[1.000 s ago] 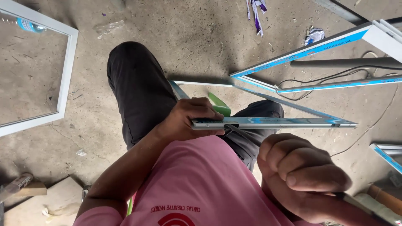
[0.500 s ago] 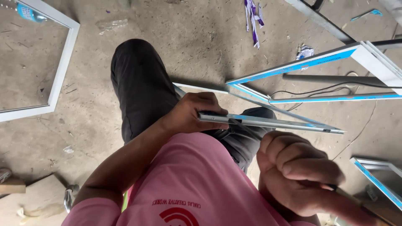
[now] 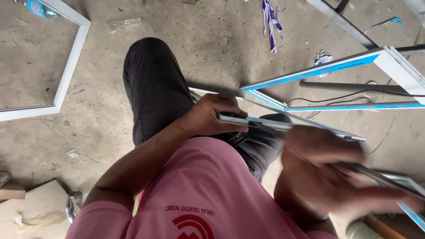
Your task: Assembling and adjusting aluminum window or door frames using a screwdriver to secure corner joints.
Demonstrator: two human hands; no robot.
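The concrete floor is my workbench, so everything lies flat around my legs where I can reach it. A large white frame lies off to my left, well apart. Ahead and to my right sits a frame with blue protective film, one corner pointing toward my knee so its open end is close to me.

Across my dark-trousered thigh I hold a slim aluminium strip, nearly level, running away to the right. My leg props it, which is why I keep it so low and near my body.

My left hand grips the strip's near end, fingers curled under and pressed together, thumb over the top, clamping it steady.

My right hand is blurred, just below the strip's far half. It seems closed around a thin dark tool that sticks out to the right, but I cannot tell exactly how the fingers sit.

A black cable trails over the floor beyond, and purple scraps lie farther off.
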